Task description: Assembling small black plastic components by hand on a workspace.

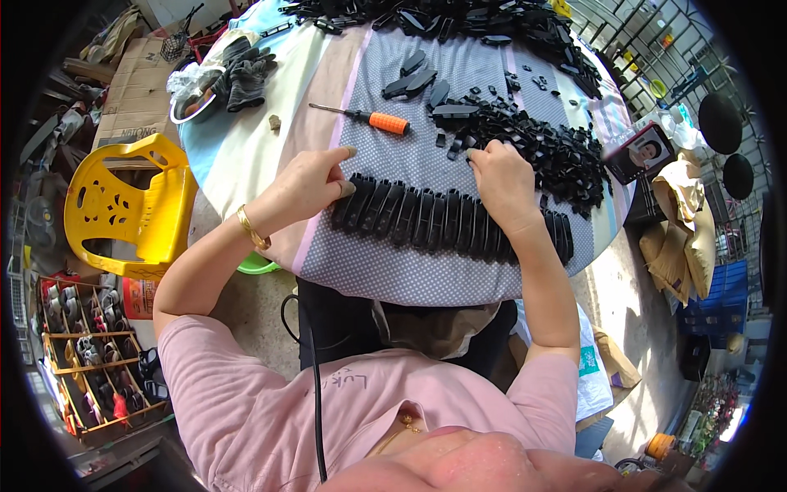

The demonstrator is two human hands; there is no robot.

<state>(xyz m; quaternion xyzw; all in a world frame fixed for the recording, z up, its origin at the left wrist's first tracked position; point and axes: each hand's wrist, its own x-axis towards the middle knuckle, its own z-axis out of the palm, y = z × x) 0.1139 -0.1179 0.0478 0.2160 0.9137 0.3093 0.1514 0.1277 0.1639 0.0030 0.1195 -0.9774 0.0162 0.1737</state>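
Note:
A long row of black plastic parts (426, 218), standing side by side, lies across the near part of the cloth-covered table. At its left end is my left hand (310, 187), index finger and thumb apart, the thumb by the first part; no object shows in it. My right hand (502, 176) is above the row, right of the middle, with its fingers pinched together. Something tiny and dark may be at those fingertips, too small to name. Just beyond that hand spreads a pile of small black plastic pieces (566, 156). An orange-handled screwdriver (385, 122) lies left of the pile.
More black parts (492, 16) heap along the far edge, with several flat ones (410, 80) nearer. Dark gloves (246, 74) and a white bowl (184, 113) sit at the far left. A phone (639, 153) leans at the right edge. A yellow chair (168, 215) stands left.

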